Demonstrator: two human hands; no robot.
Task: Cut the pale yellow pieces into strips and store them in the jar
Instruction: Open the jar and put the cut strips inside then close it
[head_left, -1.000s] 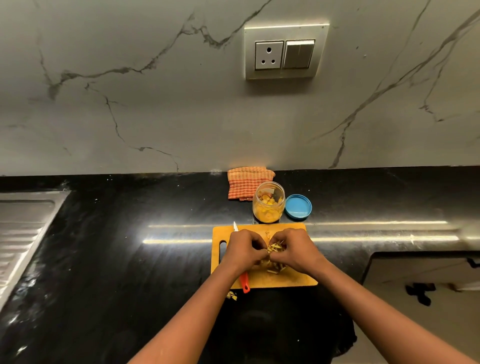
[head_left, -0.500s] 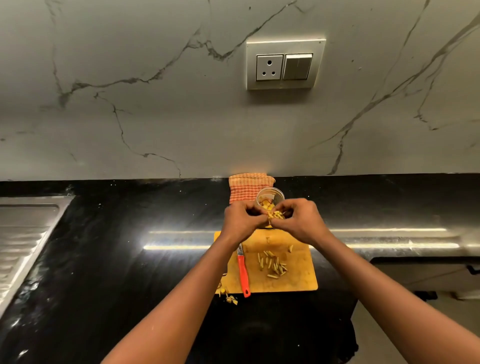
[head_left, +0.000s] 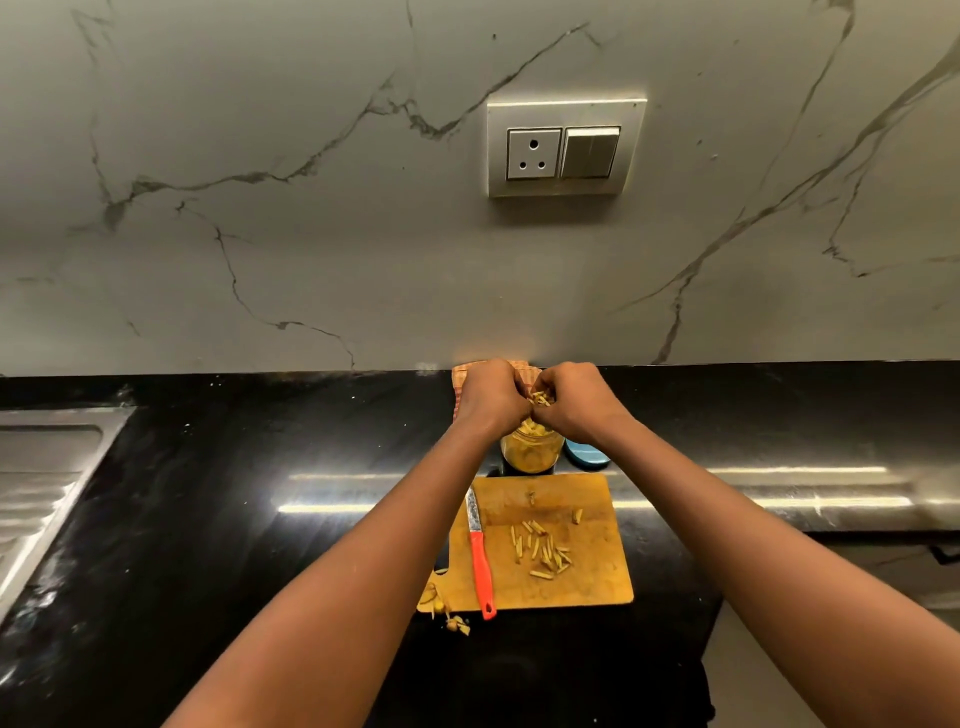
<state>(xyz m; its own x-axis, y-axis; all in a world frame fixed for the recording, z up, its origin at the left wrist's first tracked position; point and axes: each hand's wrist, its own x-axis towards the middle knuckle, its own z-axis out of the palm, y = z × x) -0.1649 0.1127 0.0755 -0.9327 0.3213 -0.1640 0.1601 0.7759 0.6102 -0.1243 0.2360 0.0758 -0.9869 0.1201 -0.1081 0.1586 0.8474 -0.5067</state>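
Observation:
My left hand (head_left: 491, 397) and my right hand (head_left: 576, 402) are cupped together just above the clear jar (head_left: 532, 451), holding a small bunch of pale yellow strips (head_left: 540, 398) between their fingertips. The jar stands behind the wooden cutting board (head_left: 587, 582) and is partly filled with yellow pieces. Several cut strips (head_left: 543, 551) still lie scattered on the board. A knife with a red handle (head_left: 480, 564) rests along the board's left side, blade pointing away from me.
A blue lid (head_left: 584, 454) lies right of the jar. A checked orange cloth (head_left: 460, 374) sits behind my hands against the marble wall. Peel scraps (head_left: 452, 618) lie off the board's front left corner. A steel sink drainer (head_left: 36, 493) is at far left.
Both hands gathered strips from the board, lifted them together and carried them away from me to just over the jar's mouth. The camera tilted down a little.

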